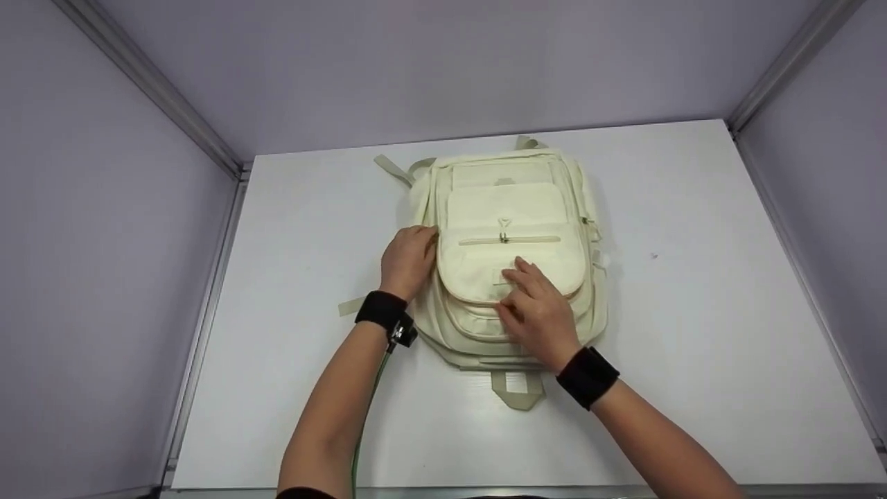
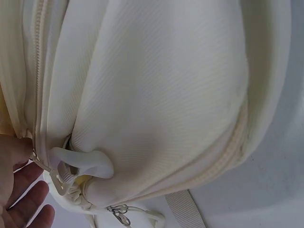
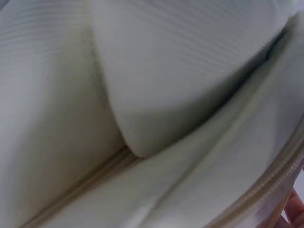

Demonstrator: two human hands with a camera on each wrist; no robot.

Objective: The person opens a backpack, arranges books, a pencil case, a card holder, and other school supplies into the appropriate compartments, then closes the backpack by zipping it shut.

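A cream backpack (image 1: pixel 513 208) lies flat on the white table, with its top handle (image 1: pixel 518 400) toward the person. At its left side, the left hand (image 1: pixel 409 260) pinches a zipper pull (image 2: pixel 42 164) near the end of a side zipper (image 2: pixel 39 71); the other fingers (image 2: pixel 31 197) hang loosely. The right hand (image 1: pixel 537 312) is over the front pocket (image 1: pixel 478 270), its thumb and a finger pinching the pocket's zippered lower edge. In the right wrist view only fingertips (image 3: pixel 295 209) show at the lower right, beside the zipper edge (image 3: pixel 266 194).
Straps (image 1: pixel 393 170) stick out at the backpack's far left. A short horizontal zipper (image 1: pixel 533 240) crosses its front. Grey walls (image 1: pixel 443 69) enclose the white table (image 1: pixel 693 333) on the far side and both flanks. A green cable (image 1: pixel 367 409) runs along the left forearm.
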